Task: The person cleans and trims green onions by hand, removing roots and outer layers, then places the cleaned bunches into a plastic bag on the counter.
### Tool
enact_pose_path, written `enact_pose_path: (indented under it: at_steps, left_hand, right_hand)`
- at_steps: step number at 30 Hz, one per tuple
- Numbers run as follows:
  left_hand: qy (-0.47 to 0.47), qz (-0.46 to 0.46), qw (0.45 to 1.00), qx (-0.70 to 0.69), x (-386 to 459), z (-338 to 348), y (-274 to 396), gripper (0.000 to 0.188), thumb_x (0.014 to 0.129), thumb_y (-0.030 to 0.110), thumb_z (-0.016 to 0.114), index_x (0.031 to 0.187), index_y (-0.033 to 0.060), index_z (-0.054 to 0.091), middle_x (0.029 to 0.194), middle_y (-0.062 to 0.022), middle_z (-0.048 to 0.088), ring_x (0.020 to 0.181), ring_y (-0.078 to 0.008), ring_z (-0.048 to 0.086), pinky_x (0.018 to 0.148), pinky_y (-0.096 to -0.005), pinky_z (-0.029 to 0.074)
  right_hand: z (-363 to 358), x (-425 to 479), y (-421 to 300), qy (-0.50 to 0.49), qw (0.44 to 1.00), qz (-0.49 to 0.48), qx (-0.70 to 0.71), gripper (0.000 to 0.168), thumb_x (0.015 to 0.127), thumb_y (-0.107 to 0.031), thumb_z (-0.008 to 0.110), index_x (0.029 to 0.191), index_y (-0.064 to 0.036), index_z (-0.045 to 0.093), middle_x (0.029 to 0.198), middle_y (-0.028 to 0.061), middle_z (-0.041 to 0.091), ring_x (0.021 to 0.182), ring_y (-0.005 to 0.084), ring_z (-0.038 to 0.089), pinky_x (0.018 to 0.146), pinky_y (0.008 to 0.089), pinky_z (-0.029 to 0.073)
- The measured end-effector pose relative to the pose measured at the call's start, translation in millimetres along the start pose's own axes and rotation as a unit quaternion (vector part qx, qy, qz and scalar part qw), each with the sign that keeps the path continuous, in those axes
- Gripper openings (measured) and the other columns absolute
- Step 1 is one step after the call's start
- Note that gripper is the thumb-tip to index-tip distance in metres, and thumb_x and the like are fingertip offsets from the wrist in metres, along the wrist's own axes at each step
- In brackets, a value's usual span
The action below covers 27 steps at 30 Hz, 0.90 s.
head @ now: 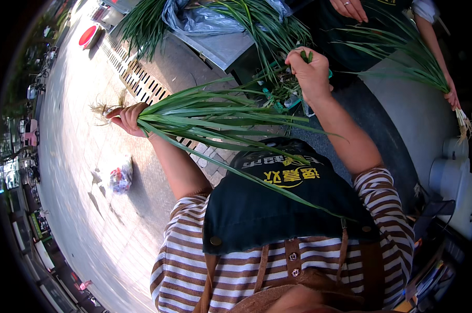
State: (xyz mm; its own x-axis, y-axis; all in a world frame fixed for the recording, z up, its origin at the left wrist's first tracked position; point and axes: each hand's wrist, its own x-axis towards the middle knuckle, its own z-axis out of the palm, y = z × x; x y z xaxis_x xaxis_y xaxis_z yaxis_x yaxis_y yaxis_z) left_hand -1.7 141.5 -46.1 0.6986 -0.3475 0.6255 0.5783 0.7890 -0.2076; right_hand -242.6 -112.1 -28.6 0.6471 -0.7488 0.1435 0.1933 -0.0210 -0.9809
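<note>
My left hand [129, 120] grips a bunch of long, flat-leaved greens [204, 113], which look like green garlic. Their stringy roots [102, 111] stick out beyond my fingers on the left, and the leaves fan out to the right, above my dark apron [286, 211]. Raised at the upper right, my right hand [311, 72] is closed in a fist around some short green leaf pieces [306, 57]. It is apart from most of the bunch. Below and behind this fist lies a heap of leaf scraps [284, 88], partly hidden by the hand and leaves.
More greens [149, 23] and a blue plastic bag [204, 19] rest on a metal table [220, 47]. At the right, a co-worker's hand [452, 96] holds another bunch [412, 66]. A slotted drain grate [136, 78], a filled plastic bag [121, 176] and a red basin [88, 37] are on the ground.
</note>
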Motion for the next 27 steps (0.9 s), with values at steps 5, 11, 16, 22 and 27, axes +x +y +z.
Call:
enact_pose_path:
  at_steps: [5, 11, 16, 22, 27]
  left_hand:
    - [0.006, 0.011, 1.000, 0.002, -5, -9, 19, 0.028, 0.088, 0.027, 0.046, 0.102, 0.0055, 0.058, 0.043, 0.0072, 0.035, 0.035, -0.0020, 0.033, 0.038, -0.0124, 0.031]
    - [0.010, -0.006, 1.000, 0.002, -2, -6, 9, 0.029, 0.089, 0.028, 0.045, 0.102, 0.0062, 0.058, 0.043, 0.0076, 0.035, 0.037, -0.0017, 0.034, 0.039, -0.0115, 0.031]
    - [0.010, -0.005, 1.000, 0.007, -2, -9, 13, 0.029, 0.089, 0.028, 0.044, 0.103, 0.0063, 0.058, 0.043, 0.0073, 0.035, 0.036, -0.0017, 0.034, 0.039, -0.0116, 0.031]
    - [0.023, 0.005, 1.000, 0.010, -4, -14, 16, 0.030, 0.089, 0.028, 0.043, 0.103, 0.0058, 0.058, 0.043, 0.0062, 0.034, 0.036, -0.0024, 0.033, 0.038, -0.0123, 0.031]
    - [0.032, -0.010, 0.998, 0.051, -5, -12, 6, 0.032, 0.090, 0.029, 0.042, 0.104, 0.0051, 0.057, 0.044, 0.0053, 0.033, 0.036, -0.0038, 0.032, 0.038, -0.0150, 0.029]
  right_hand:
    - [-6, -29, -2, -0.262, 0.962, 0.078, 0.012, 0.012, 0.076, -0.004, 0.050, 0.082, 0.002, 0.058, 0.058, -0.0005, 0.052, 0.057, 0.0063, 0.049, 0.057, 0.0206, 0.040]
    - [13, -48, -10, -0.367, 0.884, -0.051, -0.284, 0.030, 0.077, -0.024, 0.051, 0.095, -0.001, 0.058, 0.059, 0.0108, 0.055, 0.061, 0.0223, 0.058, 0.061, 0.0311, 0.045]
    - [21, -53, -2, -0.404, 0.844, -0.083, -0.344, 0.033, 0.078, -0.033, 0.055, 0.096, -0.005, 0.058, 0.069, 0.0108, 0.058, 0.065, 0.0247, 0.057, 0.060, 0.0318, 0.043]
    - [27, -53, 25, -0.344, 0.931, 0.011, -0.126, 0.021, 0.078, -0.022, 0.055, 0.084, -0.002, 0.056, 0.062, 0.0064, 0.052, 0.062, 0.0160, 0.053, 0.058, 0.0294, 0.040]
    - [32, -53, 23, -0.189, 0.982, -0.026, 0.018, 0.015, 0.077, -0.007, 0.048, 0.064, 0.000, 0.048, 0.055, -0.0011, 0.043, 0.052, 0.0081, 0.039, 0.048, 0.0264, 0.032]
